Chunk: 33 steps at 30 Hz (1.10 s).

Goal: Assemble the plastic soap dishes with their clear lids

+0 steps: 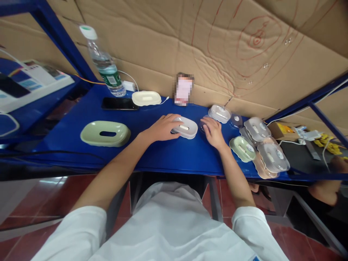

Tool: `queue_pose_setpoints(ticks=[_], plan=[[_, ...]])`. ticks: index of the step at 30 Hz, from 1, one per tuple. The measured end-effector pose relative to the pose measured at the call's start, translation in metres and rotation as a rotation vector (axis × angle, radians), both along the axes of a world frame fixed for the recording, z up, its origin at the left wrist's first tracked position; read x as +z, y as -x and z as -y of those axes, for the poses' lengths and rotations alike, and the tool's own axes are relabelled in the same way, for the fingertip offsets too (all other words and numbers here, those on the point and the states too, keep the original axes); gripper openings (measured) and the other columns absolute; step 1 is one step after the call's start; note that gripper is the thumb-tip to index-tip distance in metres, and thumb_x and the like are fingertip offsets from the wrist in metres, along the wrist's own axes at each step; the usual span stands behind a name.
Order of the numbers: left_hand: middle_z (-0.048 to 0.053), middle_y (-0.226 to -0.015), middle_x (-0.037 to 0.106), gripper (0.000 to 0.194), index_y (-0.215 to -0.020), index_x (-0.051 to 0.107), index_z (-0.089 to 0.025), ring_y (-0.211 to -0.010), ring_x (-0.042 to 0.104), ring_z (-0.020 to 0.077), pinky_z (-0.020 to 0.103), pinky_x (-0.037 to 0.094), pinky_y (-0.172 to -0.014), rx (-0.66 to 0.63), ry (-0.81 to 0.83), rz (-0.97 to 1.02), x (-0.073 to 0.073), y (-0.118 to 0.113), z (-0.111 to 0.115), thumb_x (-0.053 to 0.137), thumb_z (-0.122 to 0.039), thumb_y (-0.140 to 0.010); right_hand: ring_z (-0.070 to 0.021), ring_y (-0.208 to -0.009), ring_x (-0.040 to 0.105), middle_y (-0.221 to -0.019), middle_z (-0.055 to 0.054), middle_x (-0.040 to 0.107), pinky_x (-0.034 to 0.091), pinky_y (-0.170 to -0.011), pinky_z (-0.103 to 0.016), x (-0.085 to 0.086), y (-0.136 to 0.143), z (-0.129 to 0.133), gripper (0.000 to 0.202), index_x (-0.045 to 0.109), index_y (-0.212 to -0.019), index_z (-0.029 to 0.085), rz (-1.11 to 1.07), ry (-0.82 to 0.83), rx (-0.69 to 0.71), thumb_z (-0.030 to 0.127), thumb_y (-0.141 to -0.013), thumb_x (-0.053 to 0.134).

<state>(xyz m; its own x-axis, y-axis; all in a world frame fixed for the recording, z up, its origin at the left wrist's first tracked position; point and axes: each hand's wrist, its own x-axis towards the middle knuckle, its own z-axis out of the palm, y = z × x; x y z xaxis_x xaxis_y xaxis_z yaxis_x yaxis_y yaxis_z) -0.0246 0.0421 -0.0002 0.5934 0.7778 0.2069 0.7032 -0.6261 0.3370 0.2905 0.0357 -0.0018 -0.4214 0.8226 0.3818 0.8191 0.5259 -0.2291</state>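
Observation:
My left hand (165,127) is closed on the left end of a pale grey oval dish (190,127) with a wavy rim and a white bar in its middle. My right hand (213,131) rests with bent fingers over a clear plastic piece (201,125), partly hidden beneath it. Just behind that hand lies a whitish dish (219,113) of the same shape. To its right are another clear plastic piece (236,121) and a green dish (242,149).
Grey and peach dishes (273,157) are stacked at the right. A light green oval piece (106,134) with a slot lies left, below a dark phone (119,104), a cream dish (146,98) and a water bottle (107,70). Another phone (183,88) leans against the cardboard (152,47).

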Motion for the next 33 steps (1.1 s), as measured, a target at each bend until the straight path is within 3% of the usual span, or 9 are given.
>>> queue_pose_setpoints(ticks=[3, 6, 10, 13, 16, 20, 24, 28, 33], plan=[[0.013, -0.163, 0.052, 0.065, -0.151, 0.064, -0.028, -0.146, 0.049, 0.0388, 0.056, 0.043, -0.119, 0.070, -0.017, -0.017, 0.006, -0.001, 0.003, 0.075, -0.047, -0.090, -0.0350, -0.147, 0.056, -0.154, -0.017, 0.065, 0.044, -0.118, -0.062, -0.006, -0.023, -0.010, 0.057, 0.065, -0.148, 0.022, -0.005, 0.062, -0.147, 0.053, -0.117, 0.028], [0.015, -0.151, 0.059, 0.069, -0.154, 0.061, -0.027, -0.135, 0.053, 0.0408, 0.056, 0.044, -0.113, 0.177, -0.029, -0.042, 0.009, -0.001, 0.003, 0.074, -0.054, -0.092, -0.0395, -0.142, 0.057, -0.155, -0.019, 0.063, 0.049, -0.112, -0.062, -0.012, -0.030, -0.012, 0.063, 0.066, -0.148, 0.021, 0.026, 0.082, -0.179, 0.063, -0.113, 0.034], [0.018, -0.143, 0.059, 0.072, -0.156, 0.058, -0.024, -0.133, 0.053, 0.0435, 0.058, 0.043, -0.112, 0.284, -0.037, -0.060, 0.009, 0.001, 0.001, 0.072, -0.057, -0.093, -0.0390, -0.137, 0.059, -0.155, -0.018, 0.061, 0.048, -0.113, -0.061, -0.013, -0.020, -0.007, 0.061, 0.063, -0.153, 0.025, 0.037, 0.082, -0.086, 0.064, -0.111, 0.043], [0.018, -0.149, 0.054, 0.074, -0.160, 0.052, -0.026, -0.137, 0.052, 0.0435, 0.057, 0.044, -0.113, 0.289, 0.006, -0.040, 0.007, 0.004, -0.001, 0.071, -0.054, -0.094, -0.0412, -0.151, 0.048, -0.170, -0.017, 0.045, 0.042, -0.119, -0.065, -0.015, -0.017, -0.006, 0.067, 0.057, -0.159, 0.029, 0.045, 0.094, 0.002, 0.068, -0.105, 0.058], [0.018, -0.156, 0.049, 0.076, -0.164, 0.046, -0.027, -0.139, 0.052, 0.0427, 0.056, 0.047, -0.113, 0.282, 0.049, -0.022, 0.006, 0.005, -0.002, 0.068, -0.050, -0.096, -0.0433, -0.161, 0.036, -0.177, -0.019, 0.035, 0.036, -0.123, -0.070, -0.022, -0.022, -0.012, 0.075, 0.053, -0.162, 0.029, 0.046, 0.124, -0.002, 0.071, -0.101, 0.063], [0.018, -0.159, 0.047, 0.080, -0.168, 0.039, -0.024, -0.141, 0.052, 0.0428, 0.057, 0.048, -0.114, 0.254, 0.077, 0.012, 0.004, 0.005, -0.002, 0.066, -0.046, -0.095, -0.0399, -0.157, 0.046, -0.168, -0.020, 0.050, 0.040, -0.124, -0.068, -0.029, -0.031, -0.022, 0.068, 0.060, -0.156, 0.025, -0.029, 0.117, -0.045, 0.069, -0.104, 0.058], [0.018, -0.162, 0.045, 0.087, -0.171, 0.032, -0.025, -0.146, 0.049, 0.0420, 0.057, 0.049, -0.116, 0.220, 0.118, 0.092, 0.003, 0.005, -0.003, 0.068, -0.043, -0.094, -0.0340, -0.147, 0.059, -0.155, -0.018, 0.064, 0.045, -0.125, -0.059, -0.024, -0.029, -0.024, 0.066, 0.064, -0.152, 0.022, -0.159, 0.032, -0.062, 0.069, -0.108, 0.050], [0.019, -0.166, 0.041, 0.098, -0.175, 0.021, -0.026, -0.153, 0.043, 0.0424, 0.059, 0.047, -0.119, 0.161, 0.157, 0.196, 0.000, 0.001, -0.002, 0.072, -0.045, -0.094, -0.0324, -0.143, 0.063, -0.151, -0.015, 0.069, 0.049, -0.123, -0.058, -0.016, -0.013, -0.015, 0.064, 0.065, -0.152, 0.022, -0.231, -0.003, -0.065, 0.067, -0.110, 0.046], [0.019, -0.170, 0.039, 0.102, -0.176, 0.015, -0.029, -0.156, 0.042, 0.0408, 0.059, 0.041, -0.124, 0.055, 0.139, 0.274, -0.006, -0.010, 0.002, 0.075, -0.046, -0.095, -0.0331, -0.147, 0.059, -0.153, -0.013, 0.067, 0.047, -0.125, -0.060, -0.015, 0.011, -0.002, 0.057, 0.066, -0.152, 0.027, -0.179, -0.019, 0.011, 0.062, -0.110, 0.050]])
